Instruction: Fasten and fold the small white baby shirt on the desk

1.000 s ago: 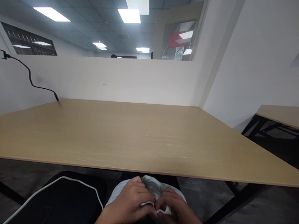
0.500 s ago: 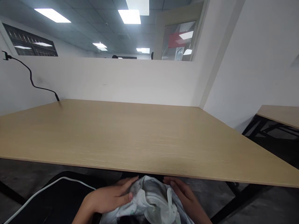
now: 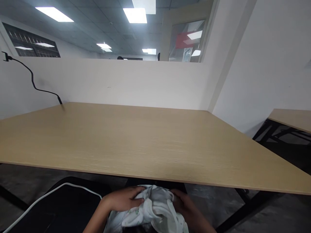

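Note:
A crumpled bundle of white cloth (image 3: 141,213) with small green print and a loose strap-like loop lies low in front of me, below the table's near edge. My left hand (image 3: 124,199) is closed on its left side, thumb over the fabric. On the other side, my right hand (image 3: 186,205) grips the cloth, its fingertips partly hidden behind the folds. Something dark shows beneath the bundle at the bottom of the view; I cannot make out what it is.
A wide wooden table (image 3: 136,139) spans the view. At its back left stands a black gooseneck holder (image 3: 32,79). A white cable (image 3: 48,195) crosses a black seat (image 3: 65,207) at lower left. Beyond the table rises a low white partition (image 3: 136,82); another table (image 3: 291,118) is at right.
My left hand has shifted a little to the right and its fingers have drawn in on the cloth. My right fingers have curled further behind the bundle, gathering its folds.

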The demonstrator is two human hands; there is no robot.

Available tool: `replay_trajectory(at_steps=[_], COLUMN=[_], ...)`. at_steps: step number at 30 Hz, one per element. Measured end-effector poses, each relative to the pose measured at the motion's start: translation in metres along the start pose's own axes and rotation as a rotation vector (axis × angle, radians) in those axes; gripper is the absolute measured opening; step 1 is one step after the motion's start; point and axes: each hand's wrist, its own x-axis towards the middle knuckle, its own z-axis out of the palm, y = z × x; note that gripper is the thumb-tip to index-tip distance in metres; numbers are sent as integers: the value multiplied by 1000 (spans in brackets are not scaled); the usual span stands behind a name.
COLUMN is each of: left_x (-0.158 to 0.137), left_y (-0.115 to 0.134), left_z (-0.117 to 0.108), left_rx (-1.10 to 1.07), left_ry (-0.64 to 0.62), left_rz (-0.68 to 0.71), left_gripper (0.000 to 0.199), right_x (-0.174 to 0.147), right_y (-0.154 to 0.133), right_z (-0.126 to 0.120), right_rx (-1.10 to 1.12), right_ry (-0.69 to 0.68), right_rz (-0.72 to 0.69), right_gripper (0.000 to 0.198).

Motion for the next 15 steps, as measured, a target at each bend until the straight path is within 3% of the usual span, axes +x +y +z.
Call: replay_trajectory(at_steps=[4,9,12,15], left_x=[8,7,3,-5], left_y=[-9,-5,-2,0], left_z=[0,-6,-7,-9], left_rx=[-17,-14,-82,-236], left_ry=[-36,107,165,137], left_rz=[50,21,79,106], left_gripper=[45,31,31,44], right_x=[3,0,-7,-15], right_y=[-6,-20,-30,-41], right_z=[-4,-5,-6,-13], right_rx=[32,-87,-181,-246], right_ry=[-33,142,165,122], right_rz=[-55,-128,-222,-305], right_gripper=[43,45,38,28])
